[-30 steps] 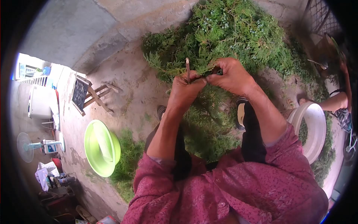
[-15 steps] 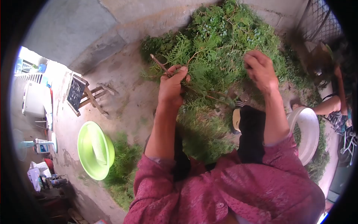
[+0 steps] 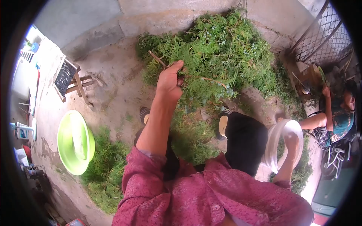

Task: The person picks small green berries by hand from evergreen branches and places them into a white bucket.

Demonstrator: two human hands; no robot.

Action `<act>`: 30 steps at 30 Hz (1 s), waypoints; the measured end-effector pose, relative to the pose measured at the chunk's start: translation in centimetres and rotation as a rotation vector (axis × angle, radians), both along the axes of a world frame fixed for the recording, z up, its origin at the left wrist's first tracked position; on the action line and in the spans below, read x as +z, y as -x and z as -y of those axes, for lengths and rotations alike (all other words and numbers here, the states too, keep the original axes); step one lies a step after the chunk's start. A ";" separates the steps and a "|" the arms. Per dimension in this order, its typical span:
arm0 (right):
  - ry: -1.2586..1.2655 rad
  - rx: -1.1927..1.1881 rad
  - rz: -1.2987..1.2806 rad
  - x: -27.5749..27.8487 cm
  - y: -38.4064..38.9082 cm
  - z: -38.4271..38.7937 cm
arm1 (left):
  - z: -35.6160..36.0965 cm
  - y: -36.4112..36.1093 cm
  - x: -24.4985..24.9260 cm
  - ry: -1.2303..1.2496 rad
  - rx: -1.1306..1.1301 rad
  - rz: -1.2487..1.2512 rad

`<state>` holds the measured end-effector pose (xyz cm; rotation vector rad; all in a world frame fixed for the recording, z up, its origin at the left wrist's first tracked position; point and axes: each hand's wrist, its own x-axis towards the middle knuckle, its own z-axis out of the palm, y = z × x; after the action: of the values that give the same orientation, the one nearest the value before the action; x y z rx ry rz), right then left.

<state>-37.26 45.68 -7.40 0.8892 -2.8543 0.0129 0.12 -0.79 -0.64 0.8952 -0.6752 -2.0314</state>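
My left hand [image 3: 170, 80] is closed around a leafy evergreen branch [image 3: 157, 59]. Its bare cut end sticks out past my thumb, and its thin reddish stem and green sprays spread to the right. A big heap of evergreen cuttings [image 3: 230, 49] with pale bluish berries lies just beyond this hand. On the right, my right hand [image 3: 291, 141] reaches into the mouth of a tilted white bucket [image 3: 270, 152]. Glare and blur hide its fingers, so I cannot make out anything in them.
A lime-green basin [image 3: 64, 145] stands on the left, beside more green clippings [image 3: 103, 171]. Behind it is a folding stool [image 3: 73, 81]. Another person [image 3: 341, 116] sits at the right, below wire mesh [image 3: 324, 39]. Loose sprigs [image 3: 194, 137] lie between my feet.
My right hand has swung from above the heap down and back into the white bucket. My left hand stays by the heap, still gripping the branch. The whole view has shifted somewhat.
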 end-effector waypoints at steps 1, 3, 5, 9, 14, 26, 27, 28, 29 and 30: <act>0.017 -0.004 0.126 1.7 -1.2 3.0 | -0.1 0.2 0.0 -0.004 0.027 0.039; 0.192 0.076 0.326 7.2 -5.0 11.6 | 0.0 0.6 -0.4 -0.021 0.025 0.040; 0.441 0.266 0.394 10.7 -9.5 18.6 | 0.0 0.9 -0.3 -0.039 0.026 0.039; 0.549 0.761 0.668 15.4 -18.8 28.6 | -0.6 1.5 0.6 -0.047 0.072 0.094; 0.527 1.074 0.817 13.4 -21.2 34.8 | 0.0 1.9 -0.4 -0.052 0.040 0.095; 0.714 0.408 1.963 9.0 -16.1 34.9 | -0.9 3.1 -0.3 0.014 0.000 0.211; 0.684 0.495 1.804 8.2 -16.1 35.1 | -0.8 3.2 -0.5 0.027 -0.029 0.171; 0.650 0.576 1.642 7.7 -16.1 35.2 | -0.7 3.4 -0.5 0.040 -0.058 0.129; 0.644 0.604 1.703 7.8 -16.3 35.2 | -0.7 3.7 -0.5 0.042 -0.063 0.131; 0.650 0.599 1.705 7.9 -16.7 34.9 | -0.8 4.0 -0.6 0.053 -0.065 0.128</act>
<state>-20.52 10.78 0.53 2.0570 -2.7689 2.6498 -3.89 0.01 -1.20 0.9904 -0.8344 -2.0158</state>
